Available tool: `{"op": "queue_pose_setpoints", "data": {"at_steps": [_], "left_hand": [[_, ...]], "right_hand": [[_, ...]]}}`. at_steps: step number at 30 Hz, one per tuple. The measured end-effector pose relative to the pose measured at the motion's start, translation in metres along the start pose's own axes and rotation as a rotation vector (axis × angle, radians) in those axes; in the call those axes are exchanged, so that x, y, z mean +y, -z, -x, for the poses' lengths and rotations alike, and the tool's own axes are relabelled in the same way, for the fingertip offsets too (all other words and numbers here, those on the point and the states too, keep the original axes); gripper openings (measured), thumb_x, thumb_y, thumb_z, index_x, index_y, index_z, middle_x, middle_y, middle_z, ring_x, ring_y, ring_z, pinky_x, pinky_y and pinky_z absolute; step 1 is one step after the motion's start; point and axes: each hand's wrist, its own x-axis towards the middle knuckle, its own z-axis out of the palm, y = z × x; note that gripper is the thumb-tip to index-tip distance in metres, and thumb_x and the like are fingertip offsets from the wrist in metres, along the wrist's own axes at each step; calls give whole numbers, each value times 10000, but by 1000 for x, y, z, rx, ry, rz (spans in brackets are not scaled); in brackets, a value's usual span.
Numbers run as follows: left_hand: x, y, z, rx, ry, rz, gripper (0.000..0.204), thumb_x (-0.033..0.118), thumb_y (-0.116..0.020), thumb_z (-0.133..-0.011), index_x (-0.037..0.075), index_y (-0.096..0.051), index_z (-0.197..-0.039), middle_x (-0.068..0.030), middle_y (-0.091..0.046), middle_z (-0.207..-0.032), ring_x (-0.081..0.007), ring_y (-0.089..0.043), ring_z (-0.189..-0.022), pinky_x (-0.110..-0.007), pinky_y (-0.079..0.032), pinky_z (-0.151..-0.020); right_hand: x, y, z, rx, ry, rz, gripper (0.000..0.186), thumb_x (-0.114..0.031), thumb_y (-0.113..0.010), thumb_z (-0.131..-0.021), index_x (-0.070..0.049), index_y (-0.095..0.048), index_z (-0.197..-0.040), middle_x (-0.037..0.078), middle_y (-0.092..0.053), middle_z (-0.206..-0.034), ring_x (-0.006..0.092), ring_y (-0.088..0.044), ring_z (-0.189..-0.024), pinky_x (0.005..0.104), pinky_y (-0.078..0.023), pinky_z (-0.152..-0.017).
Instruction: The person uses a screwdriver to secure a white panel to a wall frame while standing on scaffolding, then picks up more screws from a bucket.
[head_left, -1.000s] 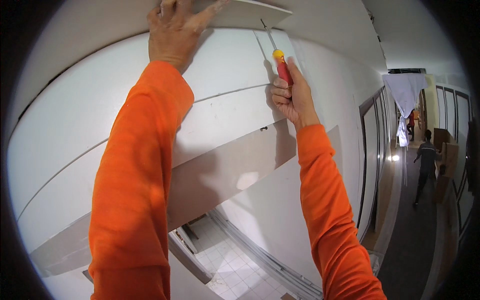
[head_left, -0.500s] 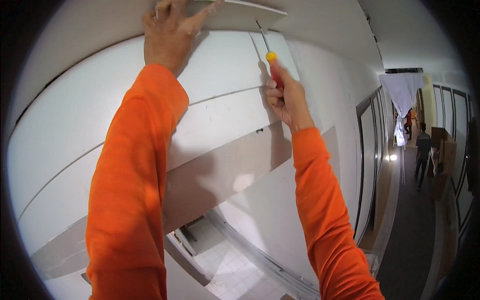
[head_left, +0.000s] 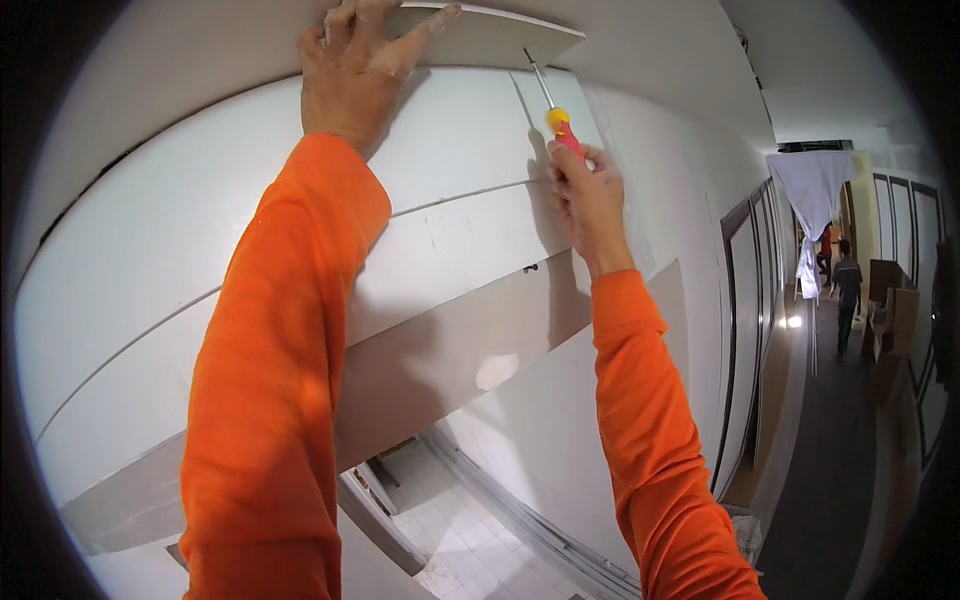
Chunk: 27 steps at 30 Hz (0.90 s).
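Note:
Overhead, my left hand [head_left: 358, 75] presses with spread fingers against a thin pale board [head_left: 490, 38] that lies along the ceiling edge. Powdery white dust shows on those fingers. My right hand [head_left: 590, 200] is wrapped round the red and yellow handle of a screwdriver [head_left: 560, 125]. The tool points upward, and its tip meets the underside of the board near the right end; any screw there is too small to make out. Below the board runs a white wall panel [head_left: 470, 130], with the shadow of my right hand and the screwdriver on it.
Below the panels, an opening shows a white tiled floor [head_left: 470, 540]. At right a corridor with dark flooring [head_left: 825, 420] runs back to a tied white cloth [head_left: 808, 190]. A person [head_left: 847, 295] walks there, near brown boxes [head_left: 888, 320]. A bright lamp [head_left: 794, 322] stands low down.
My right hand has shifted its grip on the screwdriver, the fingers loosening and moving lower on the handle. The tip stays at the board. The person in the corridor is farther off.

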Motion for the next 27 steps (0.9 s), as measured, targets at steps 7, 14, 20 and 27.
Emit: {"op": "queue_pose_setpoints", "data": {"at_steps": [7, 14, 20, 27], "left_hand": [[-1, 11, -3, -68, -16, -29, 663, 209, -886, -677, 316, -674, -1297, -76, -469, -1249, -287, -413, -1195, -467, -352, -999], [1, 10, -6, -38, -8, -7, 666, 220, -888, -678, 327, -674, -1299, -75, -469, -1257, -284, -409, -1202, -461, -351, -997], [1, 7, -4, -23, 12, 17, 659, 217, -887, -680, 319, -676, -1295, -75, -468, -1256, -282, -409, -1203, -467, -353, -993], [2, 11, -5, -56, -9, -6, 627, 211, -882, -688, 304, -692, -1278, -76, -466, -1251, -281, -409, -1204, -468, -352, -996]], "right_hand": [[11, -4, -7, 166, 516, 165, 318, -305, -642, -994, 12, -643, -1026, 35, -571, -756, 133, -513, -584, 284, -460, -586], [-2, 10, -17, -333, -339, -581, 338, -322, -627, -1011, 11, -585, -1047, 40, -550, -745, 133, -518, -601, 280, -481, -614], [23, 0, -17, 431, 834, 714, 261, -241, -646, -988, 4, -593, -1062, 47, -566, -753, 168, -578, -663, 324, -512, -676], [0, 11, -12, -204, -65, -353, 294, -256, -623, -1002, 34, -617, -1052, 69, -597, -759, 211, -562, -626, 344, -490, -640]]}}
